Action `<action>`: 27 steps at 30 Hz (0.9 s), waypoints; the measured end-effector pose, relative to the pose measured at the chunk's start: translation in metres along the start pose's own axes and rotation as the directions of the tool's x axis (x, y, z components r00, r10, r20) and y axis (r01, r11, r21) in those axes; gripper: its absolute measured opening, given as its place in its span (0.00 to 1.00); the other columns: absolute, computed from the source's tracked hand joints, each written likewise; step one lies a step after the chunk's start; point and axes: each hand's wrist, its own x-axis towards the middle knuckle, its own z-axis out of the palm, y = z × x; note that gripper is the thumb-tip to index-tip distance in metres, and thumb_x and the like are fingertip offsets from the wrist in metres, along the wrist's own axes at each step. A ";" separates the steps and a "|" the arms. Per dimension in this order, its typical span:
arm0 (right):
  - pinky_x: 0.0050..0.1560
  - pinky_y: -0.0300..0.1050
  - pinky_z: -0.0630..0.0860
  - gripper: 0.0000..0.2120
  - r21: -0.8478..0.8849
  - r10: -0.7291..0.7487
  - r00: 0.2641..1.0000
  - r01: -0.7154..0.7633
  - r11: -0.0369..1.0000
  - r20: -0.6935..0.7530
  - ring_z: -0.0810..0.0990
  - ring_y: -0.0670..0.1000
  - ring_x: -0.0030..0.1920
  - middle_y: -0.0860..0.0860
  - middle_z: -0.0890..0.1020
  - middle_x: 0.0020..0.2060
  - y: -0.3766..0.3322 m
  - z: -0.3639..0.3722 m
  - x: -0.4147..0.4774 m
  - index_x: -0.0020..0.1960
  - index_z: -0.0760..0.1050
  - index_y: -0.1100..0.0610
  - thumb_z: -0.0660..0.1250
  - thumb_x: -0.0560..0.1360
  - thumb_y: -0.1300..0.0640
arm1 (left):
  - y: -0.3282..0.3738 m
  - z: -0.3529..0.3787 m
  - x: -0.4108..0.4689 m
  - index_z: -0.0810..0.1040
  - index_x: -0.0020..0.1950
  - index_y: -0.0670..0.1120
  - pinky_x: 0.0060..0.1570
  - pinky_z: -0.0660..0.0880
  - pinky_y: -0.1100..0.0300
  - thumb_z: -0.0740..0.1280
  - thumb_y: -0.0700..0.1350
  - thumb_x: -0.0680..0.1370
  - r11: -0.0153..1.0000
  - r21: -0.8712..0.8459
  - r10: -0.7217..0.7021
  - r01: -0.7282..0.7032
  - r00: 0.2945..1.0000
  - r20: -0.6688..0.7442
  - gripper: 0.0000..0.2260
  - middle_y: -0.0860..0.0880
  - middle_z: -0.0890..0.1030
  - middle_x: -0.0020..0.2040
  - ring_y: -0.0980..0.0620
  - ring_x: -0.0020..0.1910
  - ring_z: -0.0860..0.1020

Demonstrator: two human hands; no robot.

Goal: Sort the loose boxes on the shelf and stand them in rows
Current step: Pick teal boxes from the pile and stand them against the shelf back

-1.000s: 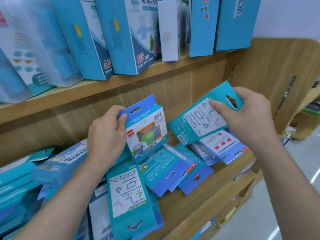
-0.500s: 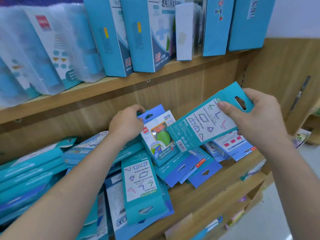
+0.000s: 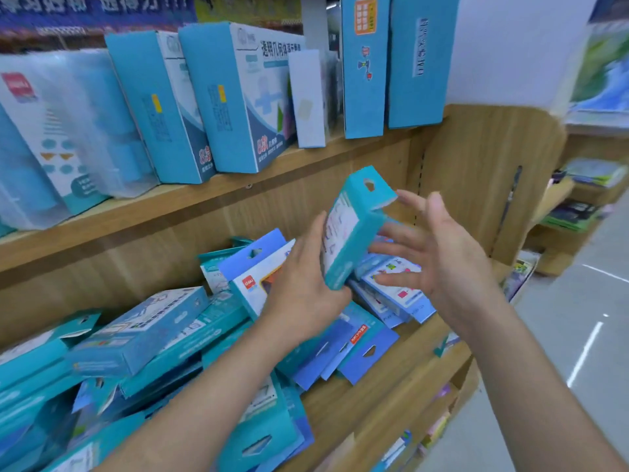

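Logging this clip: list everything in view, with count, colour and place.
shelf unit: one, wood brown, two levels
teal box: one, teal, held upright mid-frame
red-logo box: one, blue and white, lower level, centre
loose boxes: many, teal and blue, piled on lower level
tall boxes: four, blue, upper level
slim box: one, white, upper level
wrapped packs: several, clear, upper level left
left hand: one, gripping teal box
right hand: one, open beside it

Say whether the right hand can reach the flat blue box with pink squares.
Probably yes: the open right hand hovers beside the flat blue box, its face uncovered; the teal cardboard box held by the left hand stands to one side.
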 end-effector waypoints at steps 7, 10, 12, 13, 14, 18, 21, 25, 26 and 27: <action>0.50 0.41 0.80 0.17 -0.065 0.166 0.985 -0.162 0.985 0.055 0.82 0.40 0.51 0.41 0.82 0.53 0.047 0.026 -0.031 0.67 0.68 0.43 0.60 0.78 0.49 | 0.002 -0.016 -0.002 0.80 0.48 0.43 0.35 0.80 0.57 0.68 0.36 0.75 0.542 -0.735 -0.333 0.408 0.907 0.258 0.05 0.44 0.85 0.42 0.47 0.38 0.84; 0.47 0.39 0.80 0.16 -0.109 0.177 0.984 -0.174 0.979 0.023 0.81 0.38 0.49 0.38 0.82 0.50 0.053 0.024 -0.035 0.66 0.68 0.43 0.61 0.80 0.54 | -0.002 -0.011 -0.004 0.80 0.48 0.46 0.36 0.81 0.55 0.69 0.41 0.76 0.590 -0.716 -0.344 0.374 0.918 0.197 0.03 0.46 0.85 0.43 0.48 0.39 0.84; 0.50 0.43 0.78 0.20 -0.212 0.182 0.983 -0.186 0.959 -0.038 0.79 0.42 0.54 0.43 0.79 0.58 0.059 0.012 -0.036 0.69 0.67 0.44 0.63 0.78 0.52 | -0.004 -0.010 -0.004 0.79 0.50 0.48 0.41 0.81 0.53 0.70 0.44 0.76 0.668 -0.655 -0.331 0.353 0.929 0.163 0.04 0.48 0.85 0.45 0.49 0.41 0.84; 0.50 0.43 0.78 0.20 -0.258 0.168 0.983 -0.182 0.949 -0.075 0.78 0.44 0.55 0.47 0.78 0.59 0.062 0.004 -0.036 0.68 0.68 0.44 0.65 0.77 0.53 | -0.005 -0.010 -0.003 0.78 0.52 0.50 0.42 0.81 0.53 0.70 0.45 0.75 0.703 -0.616 -0.333 0.355 0.930 0.156 0.06 0.50 0.85 0.47 0.50 0.42 0.84; 0.48 0.43 0.77 0.19 -0.293 0.146 0.983 -0.174 0.940 -0.115 0.78 0.45 0.53 0.49 0.78 0.58 0.064 -0.007 -0.036 0.66 0.69 0.44 0.65 0.77 0.54 | -0.005 -0.010 -0.003 0.77 0.52 0.51 0.43 0.80 0.54 0.70 0.45 0.75 0.741 -0.573 -0.328 0.350 0.933 0.146 0.07 0.51 0.84 0.47 0.51 0.42 0.84; 0.44 0.43 0.74 0.16 -0.453 0.042 0.963 -0.165 0.876 -0.268 0.77 0.45 0.42 0.53 0.80 0.53 0.065 -0.063 -0.021 0.62 0.73 0.48 0.66 0.76 0.59 | 0.001 -0.007 0.006 0.76 0.50 0.52 0.49 0.78 0.54 0.71 0.40 0.72 0.895 -0.369 -0.212 0.249 0.967 0.138 0.11 0.54 0.83 0.48 0.54 0.45 0.82; 0.36 0.36 0.72 0.16 -0.637 -0.042 0.962 -0.144 0.758 -0.268 0.76 0.44 0.39 0.52 0.79 0.50 0.056 -0.099 0.011 0.63 0.72 0.54 0.65 0.76 0.61 | 0.015 0.001 0.018 0.77 0.48 0.52 0.48 0.77 0.58 0.72 0.38 0.70 0.951 -0.262 -0.131 0.162 0.983 0.132 0.12 0.58 0.83 0.45 0.58 0.45 0.81; 0.44 0.42 0.70 0.20 -0.852 -0.019 0.985 -0.137 0.505 -0.169 0.76 0.52 0.49 0.52 0.78 0.54 0.059 -0.127 0.074 0.67 0.69 0.52 0.65 0.76 0.53 | 0.034 0.021 0.050 0.79 0.47 0.51 0.44 0.76 0.62 0.74 0.41 0.70 0.985 -0.146 -0.076 0.093 0.990 0.120 0.09 0.58 0.84 0.42 0.62 0.41 0.81; 0.46 0.44 0.72 0.22 -0.877 0.016 0.989 -0.139 0.461 -0.148 0.77 0.54 0.51 0.53 0.78 0.56 0.066 -0.133 0.091 0.68 0.68 0.52 0.65 0.75 0.52 | 0.037 0.028 0.060 0.80 0.46 0.51 0.45 0.77 0.61 0.74 0.42 0.70 0.989 -0.125 -0.071 0.084 0.992 0.102 0.09 0.58 0.84 0.42 0.61 0.42 0.81; 0.49 0.46 0.74 0.23 -0.898 0.055 0.990 -0.138 0.417 -0.127 0.77 0.56 0.54 0.54 0.78 0.58 0.075 -0.137 0.108 0.69 0.67 0.52 0.65 0.75 0.49 | 0.038 0.037 0.071 0.80 0.47 0.51 0.47 0.77 0.60 0.74 0.43 0.70 0.991 -0.104 -0.080 0.088 0.994 0.080 0.09 0.58 0.84 0.43 0.61 0.42 0.81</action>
